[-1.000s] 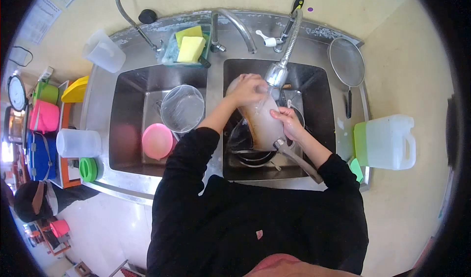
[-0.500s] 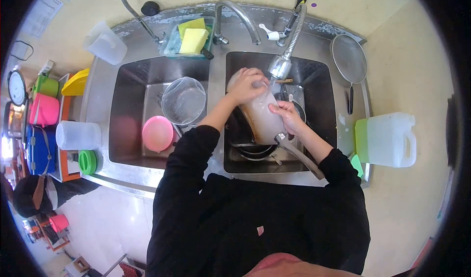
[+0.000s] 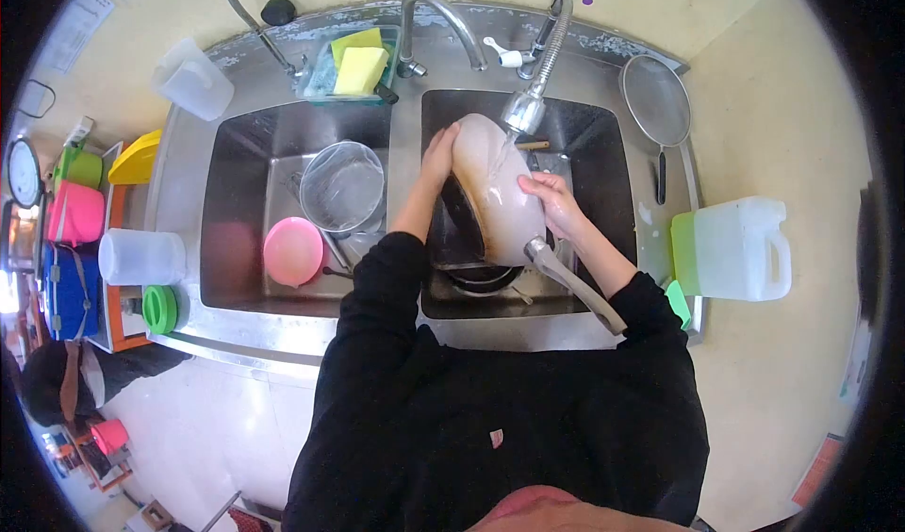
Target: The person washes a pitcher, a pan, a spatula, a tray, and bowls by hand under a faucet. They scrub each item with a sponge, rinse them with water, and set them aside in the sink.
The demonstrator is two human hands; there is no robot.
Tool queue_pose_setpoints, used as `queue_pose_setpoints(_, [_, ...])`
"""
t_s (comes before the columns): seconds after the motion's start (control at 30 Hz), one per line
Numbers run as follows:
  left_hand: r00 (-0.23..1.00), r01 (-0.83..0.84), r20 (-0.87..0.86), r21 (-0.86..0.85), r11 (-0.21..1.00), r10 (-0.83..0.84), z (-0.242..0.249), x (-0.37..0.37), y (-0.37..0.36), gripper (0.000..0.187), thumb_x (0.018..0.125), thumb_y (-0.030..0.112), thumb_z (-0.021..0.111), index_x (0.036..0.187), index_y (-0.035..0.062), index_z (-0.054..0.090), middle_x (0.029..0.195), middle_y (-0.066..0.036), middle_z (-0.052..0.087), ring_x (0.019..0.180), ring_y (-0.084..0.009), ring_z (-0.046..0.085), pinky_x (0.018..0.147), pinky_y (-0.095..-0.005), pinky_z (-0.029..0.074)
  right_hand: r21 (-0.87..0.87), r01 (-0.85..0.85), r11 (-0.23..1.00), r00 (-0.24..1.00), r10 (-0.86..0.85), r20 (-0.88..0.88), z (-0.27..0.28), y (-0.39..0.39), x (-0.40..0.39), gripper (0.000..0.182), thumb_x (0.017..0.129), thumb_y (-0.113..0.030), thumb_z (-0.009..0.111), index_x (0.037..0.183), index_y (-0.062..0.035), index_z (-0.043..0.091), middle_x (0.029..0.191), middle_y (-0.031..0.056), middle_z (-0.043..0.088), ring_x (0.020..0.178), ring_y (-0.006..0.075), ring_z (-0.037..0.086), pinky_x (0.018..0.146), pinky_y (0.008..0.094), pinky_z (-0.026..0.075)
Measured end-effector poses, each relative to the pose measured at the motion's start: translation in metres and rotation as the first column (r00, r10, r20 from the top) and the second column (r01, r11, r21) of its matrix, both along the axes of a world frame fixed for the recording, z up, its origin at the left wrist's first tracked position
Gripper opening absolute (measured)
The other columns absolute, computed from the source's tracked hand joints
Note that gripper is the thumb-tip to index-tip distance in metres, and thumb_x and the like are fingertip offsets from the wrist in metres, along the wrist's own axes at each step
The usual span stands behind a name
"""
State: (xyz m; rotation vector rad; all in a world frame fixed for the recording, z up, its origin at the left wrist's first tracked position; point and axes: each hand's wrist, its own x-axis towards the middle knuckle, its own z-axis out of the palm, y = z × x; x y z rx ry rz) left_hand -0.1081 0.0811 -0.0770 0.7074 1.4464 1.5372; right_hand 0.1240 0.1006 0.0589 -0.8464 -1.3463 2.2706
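A pale, brown-stained pan (image 3: 504,188) is held tilted over the right sink basin (image 3: 603,249), its outer side turned up. Water from the flexible spray tap (image 3: 525,113) runs onto it. My left hand (image 3: 440,157) grips the pan's left edge, with most of its fingers hidden. On the opposite side, my right hand (image 3: 556,204) holds the rim, thumb on the outer surface. The pan's handle (image 3: 577,285) points down to the right, close to my right sleeve. Dark cookware (image 3: 481,280) lies below in the basin.
In the left basin (image 3: 240,155) are a pink bowl (image 3: 293,252) and a clear round container (image 3: 341,188). Sponges (image 3: 360,68) sit in a tub behind. A strainer (image 3: 655,100) and a jug of green liquid (image 3: 731,249) stand at the right.
My left hand has slid from the top of the pan to its left edge. The pan has turned, and more of its stained outside faces up under the water.
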Motion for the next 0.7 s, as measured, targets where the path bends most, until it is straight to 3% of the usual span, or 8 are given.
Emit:
queue_pose_setpoints(0.03, [0.984,-0.003,0.178,0.02,1.0,-0.001,-0.012,-0.002,0.003,0.066,0.083,0.048,0.046,0.13,0.0028,0.036,0.132,-0.015,0.039,0.125,-0.0259,0.032,0.103,-0.0331,0.023,0.009,0.031,0.999,1.0,-0.031,-0.004,0.005,0.003,0.001,0.021,0.083,-0.017,0.058,0.093,0.0016,0.061,0.084,0.0075,0.064,0.07,0.0126,0.06,0.065,0.0245,0.048])
queue_pose_setpoints(0.07, [0.94,-0.008,0.339,-0.042,0.999,0.022,0.065,0.029,-0.028,0.059,0.085,0.052,0.04,0.116,0.0033,0.051,0.117,-0.012,0.053,0.11,-0.0226,0.047,0.094,-0.0329,0.035,0.014,0.062,0.998,0.998,-0.062,-0.008,0.009,0.004,0.003,0.022,0.083,-0.018,0.059,0.092,0.0019,0.061,0.084,0.0077,0.064,0.07,0.0131,0.061,0.065,0.0245,0.048])
queue_pose_setpoints(0.1, [0.912,-0.025,0.407,-0.058,0.998,0.046,0.006,0.025,-0.019,0.067,0.082,0.058,0.039,0.118,0.0033,0.049,0.116,-0.013,0.053,0.109,-0.0237,0.048,0.094,-0.0354,0.036,0.001,0.103,0.995,0.995,-0.103,-0.014,0.011,0.006,0.007,0.023,0.083,-0.018,0.059,0.093,0.0023,0.06,0.085,0.0081,0.064,0.071,0.0136,0.061,0.066,0.0248,0.048])
queue_pose_setpoints(0.17, [0.609,0.121,0.784,-0.239,0.963,0.118,0.062,0.059,-0.051,0.073,0.081,0.064,0.034,0.122,0.0048,0.047,0.12,-0.014,0.051,0.111,-0.026,0.048,0.096,-0.039,0.035,-0.02,0.172,0.985,0.985,-0.172,-0.024,0.017,0.015,0.019,0.025,0.082,-0.018,0.059,0.095,0.0032,0.059,0.087,0.0089,0.064,0.073,0.0148,0.062,0.068,0.0254,0.049])
queue_pose_setpoints(0.23, [0.622,0.172,0.774,-0.287,0.942,0.122,0.06,0.082,-0.07,0.075,0.081,0.066,0.029,0.124,0.0059,0.045,0.122,-0.013,0.05,0.111,-0.0277,0.048,0.098,-0.0403,0.033,-0.054,0.214,0.975,0.972,-0.219,-0.086,0.019,0.018,0.03,0.03,0.086,-0.021,0.054,0.102,0.0038,0.056,0.096,0.0119,0.062,0.082,0.0177,0.062,0.075,0.029,0.049])
queue_pose_setpoints(0.37, [0.29,0.369,0.95,-0.22,0.903,0.112,0.009,0.104,-0.094,0.088,0.077,0.073,0.007,0.129,0.01,0.04,0.128,-0.011,0.045,0.119,-0.0286,0.04,0.102,-0.0502,0.02,-0.163,0.376,0.912,0.907,-0.398,-0.136,0.003,0.015,0.049,0.033,0.086,-0.022,0.053,0.105,0.0055,0.054,0.098,0.014,0.061,0.084,0.0205,0.061,0.075,0.0314,0.05])
queue_pose_setpoints(0.4, [0.512,0.393,0.833,-0.444,0.805,0.209,0.056,0.11,-0.099,0.092,0.075,0.073,-0.001,0.13,0.0118,0.039,0.13,-0.011,0.043,0.121,-0.0292,0.037,0.102,-0.0531,0.014,-0.191,0.386,0.902,0.898,-0.415,-0.148,-0.003,0.016,0.054,0.034,0.087,-0.023,0.052,0.105,0.0056,0.053,0.099,0.0143,0.06,0.085,0.0209,0.061,0.076,0.032,0.049])
queue_pose_setpoints(0.7, [0.323,0.045,0.946,-0.017,0.999,0.001,-0.012,0.104,-0.081,0.081,0.079,0.071,0.013,0.129,0.0132,0.039,0.131,-0.009,0.041,0.123,-0.0289,0.035,0.1,-0.05,0.027,-0.302,0.428,0.852,0.82,-0.506,-0.267,-0.018,0.012,0.053,0.042,0.088,-0.028,0.049,0.118,0.0013,0.046,0.115,0.0133,0.054,0.105,0.0248,0.052,0.093,0.0375,0.039])
